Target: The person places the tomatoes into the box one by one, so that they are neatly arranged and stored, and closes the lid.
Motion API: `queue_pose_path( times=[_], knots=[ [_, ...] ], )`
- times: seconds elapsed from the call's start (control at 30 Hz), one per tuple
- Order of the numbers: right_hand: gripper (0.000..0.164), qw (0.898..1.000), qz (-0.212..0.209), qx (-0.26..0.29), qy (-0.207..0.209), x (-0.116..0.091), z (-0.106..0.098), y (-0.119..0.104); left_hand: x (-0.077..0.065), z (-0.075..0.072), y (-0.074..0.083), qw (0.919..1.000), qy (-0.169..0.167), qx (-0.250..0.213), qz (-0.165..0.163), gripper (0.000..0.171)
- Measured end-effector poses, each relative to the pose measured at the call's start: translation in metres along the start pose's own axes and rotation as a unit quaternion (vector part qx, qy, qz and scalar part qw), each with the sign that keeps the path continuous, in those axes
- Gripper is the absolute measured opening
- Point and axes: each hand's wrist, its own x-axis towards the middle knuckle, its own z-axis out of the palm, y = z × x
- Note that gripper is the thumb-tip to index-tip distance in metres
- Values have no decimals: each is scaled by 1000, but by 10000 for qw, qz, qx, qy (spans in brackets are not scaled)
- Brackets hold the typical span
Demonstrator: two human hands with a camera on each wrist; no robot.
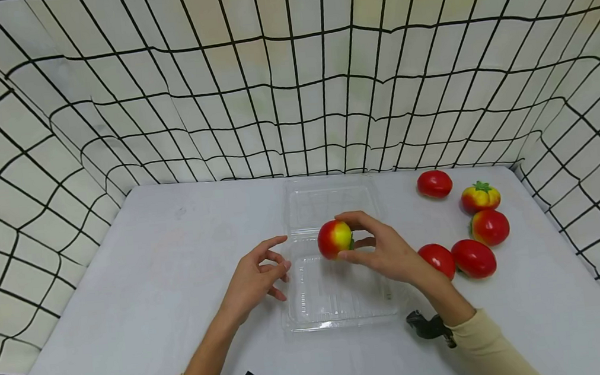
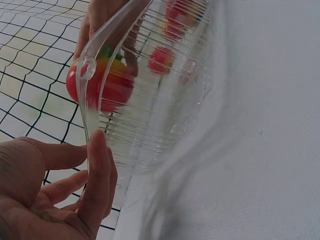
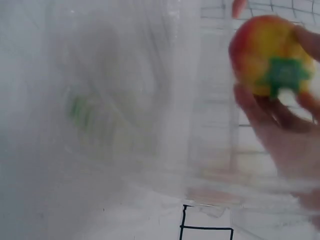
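My right hand (image 1: 383,249) holds a red-and-yellow tomato (image 1: 332,239) between thumb and fingers, above a clear plastic clamshell box (image 1: 303,324). The tomato's green leafy top (image 3: 285,75) shows in the right wrist view. The box lies with its lid (image 1: 328,206) folded back, away from me. My left hand (image 1: 257,277) is at the box's left side. In the left wrist view, the thumb and a finger (image 2: 97,160) of this hand pinch the rim of the box, with the finger against the outer wall.
Right of the box, several more tomatoes lie on the white table: a red one (image 1: 435,184) at the back, a ribbed yellow-red one (image 1: 480,197), and red ones (image 1: 474,258) nearer me. Black netting (image 1: 296,86) over white sheeting walls in the back and both sides.
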Motion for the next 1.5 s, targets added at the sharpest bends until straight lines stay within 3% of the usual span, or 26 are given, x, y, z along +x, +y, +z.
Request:
queue_pose_path(
  times=[1.5],
  knots=[
    [70, 9997, 80, -89, -195, 3, 34, -5, -1, -1, 1, 9998, -119, -63, -161, 56]
  ],
)
